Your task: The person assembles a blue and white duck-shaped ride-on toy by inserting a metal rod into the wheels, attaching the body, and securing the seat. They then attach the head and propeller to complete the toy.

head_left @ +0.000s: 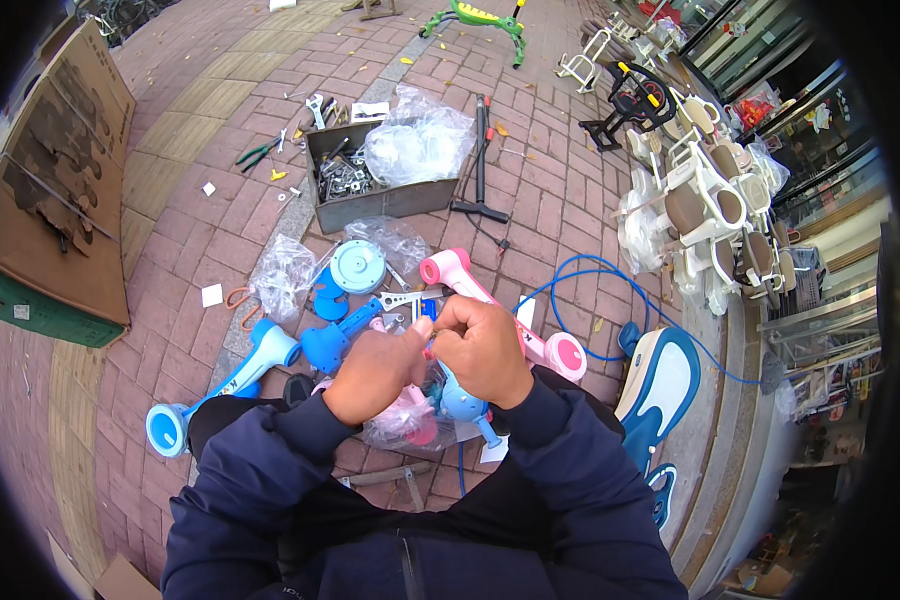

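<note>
Currently, we hold both hands closed over the loose parts: the left hand and the right hand meet at curled fingertips, and whether a small piece is pinched there we cannot tell. The blue molded part lies just beside the left hand, the light-blue stalked part sits below the right hand, and the pink tube passes behind the right hand. Caution: a slack pinch could let any small piece fall into the clear plastic wrap below, where folds would hide it. An outward swing of the right hand could knock the pink tube; a leftward one of the left could jar the long blue tube. Forward reach is bounded by the open-end wrench, then the metal toolbox. At right, the blue hose loops and may snag. The widest room lies left, on the brick paving.
</note>
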The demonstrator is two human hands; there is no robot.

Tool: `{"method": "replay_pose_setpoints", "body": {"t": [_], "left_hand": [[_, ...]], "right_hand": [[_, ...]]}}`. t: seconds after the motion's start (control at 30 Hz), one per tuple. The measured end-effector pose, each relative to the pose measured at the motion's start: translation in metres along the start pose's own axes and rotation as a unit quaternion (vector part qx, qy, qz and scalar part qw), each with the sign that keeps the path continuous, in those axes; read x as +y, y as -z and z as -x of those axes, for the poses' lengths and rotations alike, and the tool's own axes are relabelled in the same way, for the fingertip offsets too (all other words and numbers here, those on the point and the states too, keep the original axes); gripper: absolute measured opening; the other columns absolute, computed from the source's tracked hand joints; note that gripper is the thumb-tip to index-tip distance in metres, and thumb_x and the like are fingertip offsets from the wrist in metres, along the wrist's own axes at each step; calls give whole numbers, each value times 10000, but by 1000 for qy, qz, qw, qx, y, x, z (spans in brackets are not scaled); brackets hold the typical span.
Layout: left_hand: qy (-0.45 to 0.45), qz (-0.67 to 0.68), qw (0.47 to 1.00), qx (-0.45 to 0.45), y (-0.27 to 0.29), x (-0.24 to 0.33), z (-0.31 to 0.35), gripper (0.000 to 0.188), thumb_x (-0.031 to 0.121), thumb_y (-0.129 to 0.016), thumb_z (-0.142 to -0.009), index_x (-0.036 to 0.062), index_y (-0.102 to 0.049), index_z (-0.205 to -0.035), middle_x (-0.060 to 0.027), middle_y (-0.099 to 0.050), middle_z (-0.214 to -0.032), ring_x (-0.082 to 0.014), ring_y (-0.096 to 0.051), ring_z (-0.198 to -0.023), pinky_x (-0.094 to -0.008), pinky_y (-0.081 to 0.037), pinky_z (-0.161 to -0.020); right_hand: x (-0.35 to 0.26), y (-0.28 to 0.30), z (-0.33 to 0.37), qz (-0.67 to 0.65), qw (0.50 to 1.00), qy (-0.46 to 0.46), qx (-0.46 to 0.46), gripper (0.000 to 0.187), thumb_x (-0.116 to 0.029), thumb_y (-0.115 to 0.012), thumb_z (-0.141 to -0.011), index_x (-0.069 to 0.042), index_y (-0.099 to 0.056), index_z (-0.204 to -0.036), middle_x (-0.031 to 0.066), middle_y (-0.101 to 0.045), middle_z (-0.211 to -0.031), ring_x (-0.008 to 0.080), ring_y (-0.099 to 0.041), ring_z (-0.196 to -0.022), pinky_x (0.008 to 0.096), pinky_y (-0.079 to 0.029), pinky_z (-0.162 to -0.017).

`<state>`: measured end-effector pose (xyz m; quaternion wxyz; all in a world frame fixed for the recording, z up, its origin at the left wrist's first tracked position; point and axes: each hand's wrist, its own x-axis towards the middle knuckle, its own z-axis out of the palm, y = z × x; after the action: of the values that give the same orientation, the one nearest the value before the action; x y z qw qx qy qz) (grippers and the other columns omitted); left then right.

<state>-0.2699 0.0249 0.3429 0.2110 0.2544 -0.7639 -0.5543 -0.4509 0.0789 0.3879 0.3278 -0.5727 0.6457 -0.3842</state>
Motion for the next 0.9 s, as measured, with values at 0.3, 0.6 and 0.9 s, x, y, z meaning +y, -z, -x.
{"method": "replay_pose_setpoints", "body": {"t": [0.3, 0.6, 0.9], "left_hand": [[216, 137, 966, -45, 11, 15, -4, 750, 505, -318, -1095, 3, -603, -616, -78, -522, -519, -217, -522, -498, -352, -405, -526], [314, 246, 916, -43, 11, 26, -3, 761, 615, -397, -1038, 6, -610, -633, -26, -452, -514, -125, -376, -446, -297, -279, -463], [208, 181, 961, -35, 8, 13, 0, 594, 436, -416, -1080, -5, -593, -723, -78, -545, -577, -214, -515, -511, -337, -391, -495]], "right_hand": [[-1, 18, -5, -124, 981, -83, -128, 145, -95, -689, -951, 27, -721, -1023, 30, -674, -762, 75, -607, -662, 250, -492, -602], [-4, 22, -5, -131, 974, -96, -155, 179, -73, -661, -945, 34, -740, -1064, 82, -748, -866, 129, -713, -746, 271, -578, -686], [4, 25, -6, -186, 945, -171, -207, 205, -93, -630, -987, 41, -707, -1121, 74, -725, -880, 133, -700, -740, 279, -582, -683]]}}
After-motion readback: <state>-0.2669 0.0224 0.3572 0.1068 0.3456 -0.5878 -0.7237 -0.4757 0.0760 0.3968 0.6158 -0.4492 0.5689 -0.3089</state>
